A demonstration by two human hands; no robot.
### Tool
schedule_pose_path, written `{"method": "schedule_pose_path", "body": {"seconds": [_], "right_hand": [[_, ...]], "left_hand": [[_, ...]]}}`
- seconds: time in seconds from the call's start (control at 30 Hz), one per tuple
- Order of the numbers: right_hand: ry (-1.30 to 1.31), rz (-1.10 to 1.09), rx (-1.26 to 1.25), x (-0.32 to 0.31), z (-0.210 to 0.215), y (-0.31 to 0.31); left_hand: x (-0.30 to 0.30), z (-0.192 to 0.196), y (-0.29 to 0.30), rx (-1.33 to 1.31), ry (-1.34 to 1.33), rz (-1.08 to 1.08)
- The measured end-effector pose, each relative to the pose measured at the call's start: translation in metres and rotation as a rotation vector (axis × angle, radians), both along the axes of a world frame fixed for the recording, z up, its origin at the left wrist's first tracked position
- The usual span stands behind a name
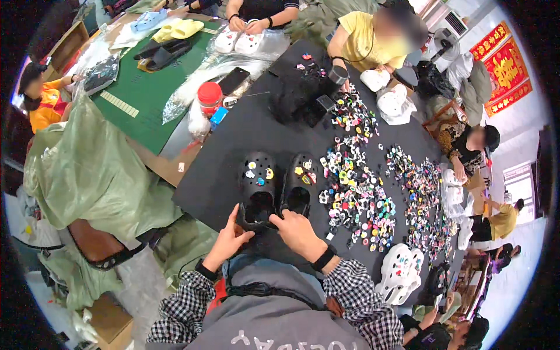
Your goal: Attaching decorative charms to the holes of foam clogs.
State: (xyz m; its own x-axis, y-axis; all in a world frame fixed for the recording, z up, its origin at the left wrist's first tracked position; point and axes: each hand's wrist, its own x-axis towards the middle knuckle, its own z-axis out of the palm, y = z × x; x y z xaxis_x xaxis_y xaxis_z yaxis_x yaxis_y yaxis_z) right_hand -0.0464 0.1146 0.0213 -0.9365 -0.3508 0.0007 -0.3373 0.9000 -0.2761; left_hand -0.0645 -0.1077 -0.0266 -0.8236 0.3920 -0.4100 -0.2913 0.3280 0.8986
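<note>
A pair of black foam clogs lies on the dark table in front of me, toes pointing away. Small colourful charms sit in the holes of the left clog (257,169) and the right clog (301,172). My left hand (228,240) is at the left clog's heel, index finger stretched along its outer side and thumb apart. At the inner heel side of that same clog, my right hand (298,232) has its fingers curled in, closed on the rim. Part of the heel is hidden behind my fingers.
Loose charms (356,198) are heaped right of the clogs, with another heap (423,204) beyond. White clogs (399,273) stand at the near right. A red-lidded jar (210,96) and a phone (233,80) lie far left. A person in yellow (373,44) works across the table.
</note>
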Motion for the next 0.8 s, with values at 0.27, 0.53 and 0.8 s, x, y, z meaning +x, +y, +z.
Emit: {"method": "schedule_pose_path", "body": {"seconds": [0.27, 0.53, 0.8], "right_hand": [[-0.252, -0.086, 0.024, -0.002, 0.019, -0.017], [0.017, -0.068, 0.132, 0.004, -0.007, -0.016], [0.023, -0.039, 0.121, -0.004, 0.006, -0.010]], "left_hand": [[0.001, -0.007, -0.001, 0.124, -0.034, 0.010], [-0.028, -0.032, -0.038, 0.273, 0.036, 0.151], [-0.071, -0.039, -0.052, -0.173, 0.536, 0.289]]}}
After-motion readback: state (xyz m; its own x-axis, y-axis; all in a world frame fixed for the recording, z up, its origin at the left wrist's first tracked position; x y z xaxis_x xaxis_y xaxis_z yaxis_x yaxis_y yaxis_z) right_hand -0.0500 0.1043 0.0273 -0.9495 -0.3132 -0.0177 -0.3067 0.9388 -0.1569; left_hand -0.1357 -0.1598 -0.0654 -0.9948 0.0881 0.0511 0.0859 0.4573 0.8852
